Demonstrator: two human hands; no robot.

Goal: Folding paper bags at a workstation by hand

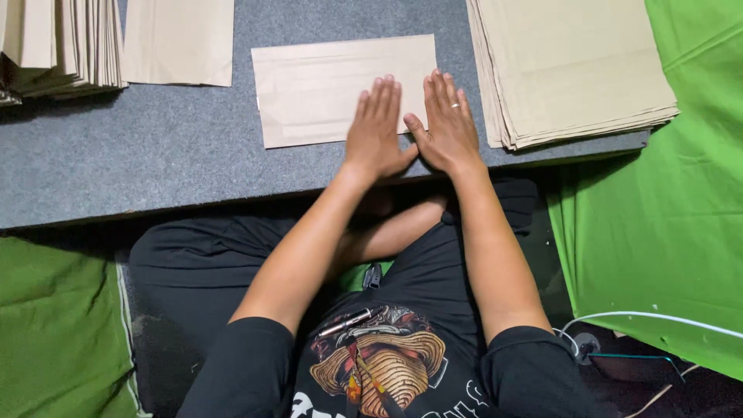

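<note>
Pressing flat with fingers together, the left hand (377,128) and the right hand (446,124) lie palm-down side by side on the right end of a folded brown paper bag (329,91); neither grasps anything. The bag rests on the grey table (131,166), its long axis running left to right, most of its length stretching leftward past the left hand, which is nearer its middle. A stack of paper sheets (569,66) sits just right of the right hand.
</note>
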